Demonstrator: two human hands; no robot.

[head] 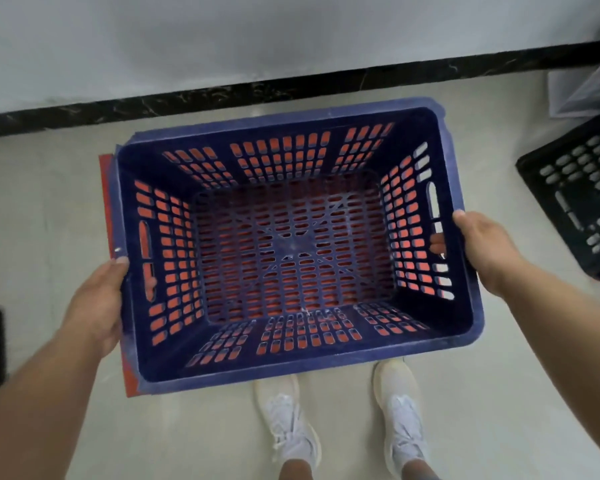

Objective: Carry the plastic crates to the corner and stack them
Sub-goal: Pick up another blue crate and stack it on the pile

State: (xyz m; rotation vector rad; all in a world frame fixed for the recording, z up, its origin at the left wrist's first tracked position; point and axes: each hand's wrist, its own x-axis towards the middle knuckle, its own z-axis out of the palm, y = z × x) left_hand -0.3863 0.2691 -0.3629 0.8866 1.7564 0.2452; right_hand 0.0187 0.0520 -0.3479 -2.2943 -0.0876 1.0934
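Blue crate (291, 244) centre frame, open side up, over a red crate (106, 202) whose edge shows at 9 o'clock. Left hand (97, 299) grips the blue crate's left rim, right hand (482, 247) the right rim, fingers through the handle slots. Black crate (579, 195) at 3 o'clock. White shoes (291, 424) at 6. Wall (222, 39) at 12.
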